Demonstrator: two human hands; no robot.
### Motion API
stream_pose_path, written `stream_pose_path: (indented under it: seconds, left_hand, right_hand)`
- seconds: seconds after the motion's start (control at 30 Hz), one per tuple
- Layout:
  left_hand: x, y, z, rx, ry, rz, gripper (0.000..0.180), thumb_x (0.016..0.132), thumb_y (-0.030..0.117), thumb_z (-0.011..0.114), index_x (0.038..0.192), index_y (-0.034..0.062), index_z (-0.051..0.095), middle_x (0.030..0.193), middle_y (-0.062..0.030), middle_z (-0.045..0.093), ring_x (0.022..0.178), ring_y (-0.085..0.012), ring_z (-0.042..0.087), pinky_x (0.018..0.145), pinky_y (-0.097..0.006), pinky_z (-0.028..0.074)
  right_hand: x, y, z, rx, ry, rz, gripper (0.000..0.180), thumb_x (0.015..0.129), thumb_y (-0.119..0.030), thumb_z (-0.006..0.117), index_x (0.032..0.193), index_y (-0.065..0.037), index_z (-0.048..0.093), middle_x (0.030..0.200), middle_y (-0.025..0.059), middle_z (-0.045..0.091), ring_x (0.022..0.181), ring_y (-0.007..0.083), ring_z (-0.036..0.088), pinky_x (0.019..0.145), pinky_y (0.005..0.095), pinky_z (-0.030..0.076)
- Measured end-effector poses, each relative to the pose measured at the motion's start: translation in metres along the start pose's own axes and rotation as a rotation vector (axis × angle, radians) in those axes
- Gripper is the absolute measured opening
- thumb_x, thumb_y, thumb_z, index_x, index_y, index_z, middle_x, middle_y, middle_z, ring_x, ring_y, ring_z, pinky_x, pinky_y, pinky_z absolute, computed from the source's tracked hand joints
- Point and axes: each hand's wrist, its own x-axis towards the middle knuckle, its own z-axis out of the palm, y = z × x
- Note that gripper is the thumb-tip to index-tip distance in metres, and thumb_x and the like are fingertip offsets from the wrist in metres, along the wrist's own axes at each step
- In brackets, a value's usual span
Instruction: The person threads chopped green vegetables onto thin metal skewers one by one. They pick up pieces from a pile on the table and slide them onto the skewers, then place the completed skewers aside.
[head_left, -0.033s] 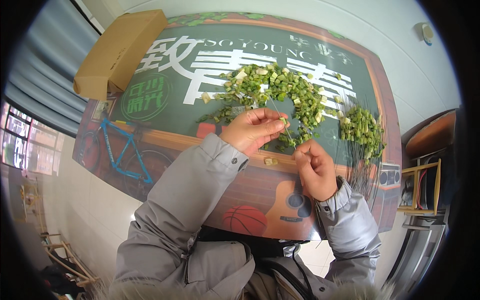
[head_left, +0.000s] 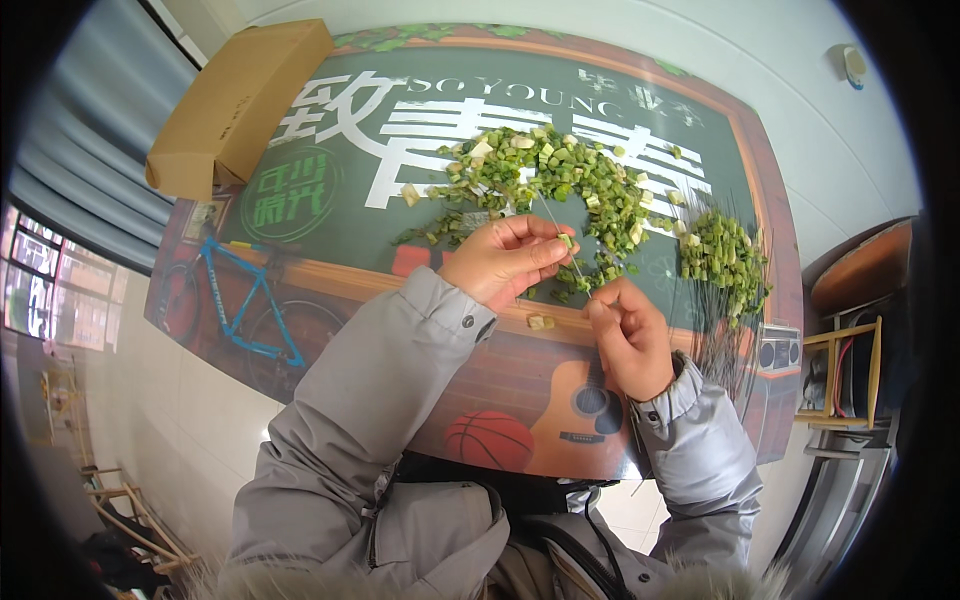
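Observation:
My left hand (head_left: 508,262) is closed in a pinch over the table, with a small chopped green vegetable piece (head_left: 567,241) between thumb and fingertips. A thin, pale skewer (head_left: 577,270) passes by that piece and slants down to my right hand (head_left: 632,340). The fingers of my right hand are curled and pinch its lower end. Just beyond both hands lies a loose, curved heap of chopped green vegetable pieces (head_left: 565,170), some of them whitish. To the right, a bundle of green pieces (head_left: 722,258) sits on many thin dark sticks (head_left: 722,355).
A brown cardboard box (head_left: 225,120) stands at the table's far left corner. The printed table (head_left: 400,330) has pictures of a bicycle, guitar and basketball. A wooden-framed chair (head_left: 845,375) is off its right edge. A stray pale piece (head_left: 540,322) lies near my hands.

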Motion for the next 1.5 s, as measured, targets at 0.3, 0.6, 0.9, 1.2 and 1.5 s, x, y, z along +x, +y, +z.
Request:
stream_pose_path:
  seconds: [0.3, 0.6, 0.9, 1.2, 1.5]
  left_hand:
    - [0.001, -0.012, 0.003, 0.022, -0.072, -0.054, 0.006, 0.085, 0.003, 0.059, 0.087, 0.0076, 0.055, 0.108, -0.0044, 0.054, 0.100, -0.0151, 0.054, 0.084, -0.031, 0.045]
    - [0.001, -0.011, 0.005, 0.055, -0.068, -0.034, 0.010, 0.086, 0.006, 0.058, 0.096, 0.0067, 0.056, 0.104, -0.0045, 0.056, 0.099, -0.0143, 0.055, 0.082, -0.029, 0.045]
    - [0.002, 0.035, -0.011, 0.681, 0.311, 0.312, 0.018, 0.091, 0.016, 0.052, 0.101, 0.0015, 0.055, 0.084, -0.0048, 0.059, 0.079, -0.0108, 0.056, 0.074, -0.024, 0.045]
    - [0.046, 0.050, -0.012, 1.948, 0.256, 0.500, 0.010, 0.077, 0.006, 0.062, 0.087, 0.0066, 0.061, 0.080, -0.0060, 0.059, 0.078, -0.0231, 0.057, 0.070, -0.033, 0.046]
    - [0.070, 0.042, -0.007, 2.208, 0.463, 0.677, 0.005, 0.073, 0.010, 0.065, 0.078, 0.0093, 0.064, 0.080, -0.0057, 0.056, 0.085, -0.0267, 0.053, 0.074, -0.039, 0.043]
  right_hand:
    - [0.004, 0.004, 0.000, 0.010, 0.017, -0.084, 0.011, 0.093, -0.013, 0.045, 0.089, -0.003, 0.048, 0.056, -0.0045, 0.045, 0.040, 0.0011, 0.036, 0.039, 0.0170, 0.027]
    - [0.003, 0.004, -0.001, -0.005, 0.026, -0.014, 0.009, 0.093, -0.011, 0.046, 0.088, -0.004, 0.047, 0.056, -0.0070, 0.039, 0.046, -0.0007, 0.034, 0.042, 0.0176, 0.026]
    - [0.011, 0.009, -0.013, 0.124, 0.239, 0.026, 0.013, 0.093, -0.017, 0.047, 0.087, -0.005, 0.048, 0.054, -0.0049, 0.044, 0.040, 0.0015, 0.035, 0.037, 0.0181, 0.027]
    - [0.013, 0.014, -0.012, 0.134, 0.257, -0.004, 0.013, 0.094, -0.019, 0.047, 0.085, -0.008, 0.047, 0.054, -0.0062, 0.044, 0.037, 0.0004, 0.032, 0.034, 0.0178, 0.023]
    - [0.010, 0.008, -0.014, 0.131, 0.229, 0.018, 0.011, 0.092, -0.014, 0.048, 0.087, -0.004, 0.048, 0.054, -0.0047, 0.043, 0.042, 0.0023, 0.035, 0.038, 0.0195, 0.028]
